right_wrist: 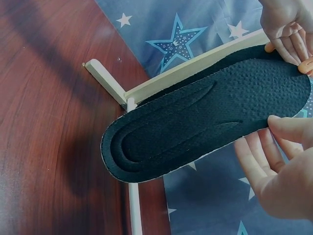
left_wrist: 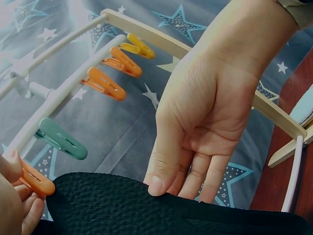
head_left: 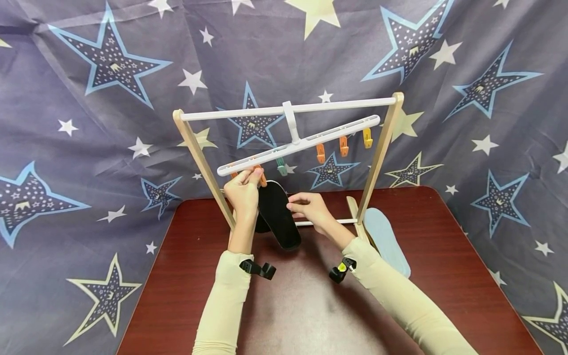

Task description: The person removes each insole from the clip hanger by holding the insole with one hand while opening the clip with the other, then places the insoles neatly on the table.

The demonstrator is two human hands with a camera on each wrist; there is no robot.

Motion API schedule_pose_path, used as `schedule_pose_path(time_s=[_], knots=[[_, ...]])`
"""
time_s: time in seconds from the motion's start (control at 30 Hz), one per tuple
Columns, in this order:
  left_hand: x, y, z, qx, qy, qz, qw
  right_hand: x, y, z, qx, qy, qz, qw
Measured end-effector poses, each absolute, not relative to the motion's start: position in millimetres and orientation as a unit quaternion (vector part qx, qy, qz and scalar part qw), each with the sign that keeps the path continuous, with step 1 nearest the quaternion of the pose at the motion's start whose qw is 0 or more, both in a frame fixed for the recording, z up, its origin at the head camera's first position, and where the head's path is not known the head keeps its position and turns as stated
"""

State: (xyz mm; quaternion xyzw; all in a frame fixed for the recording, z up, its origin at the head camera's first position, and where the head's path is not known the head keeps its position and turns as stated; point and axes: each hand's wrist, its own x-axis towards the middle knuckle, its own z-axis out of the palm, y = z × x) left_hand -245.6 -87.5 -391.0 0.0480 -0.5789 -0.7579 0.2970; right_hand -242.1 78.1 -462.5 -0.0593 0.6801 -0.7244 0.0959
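Head view: the left hand pinches an orange clip under the low end of the white hanger, which hooks over the top bar of the rack. Just below that clip the black insole slants down above the table; the right hand pinches its edge between thumb and fingers. A second insole, also black, shows partly behind. Along the hanger are a green clip, two more orange clips and a yellow clip. A blue insole lies beside the rack's right foot.

Left wrist view: left thumb and fingers are clamped on the orange clip, which meets the black insole's rounded end; whether it grips the insole, I cannot tell. The right thumb lies at the insole's edge, other fingers passing behind.

Right wrist view: the black insole's other end is free, overlapping the rack's lower bar; the right thumb presses its near face. The second insole runs behind.
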Motion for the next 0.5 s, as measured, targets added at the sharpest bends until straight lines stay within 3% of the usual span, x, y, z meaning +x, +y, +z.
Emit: schedule_pose_path(time_s=[0.5], knots=[[-247.8,-87.7,-394.2,0.029,-0.579,-0.76,0.293,-244.4,89.2,-470.8,-0.051,0.675,-0.73,0.091]])
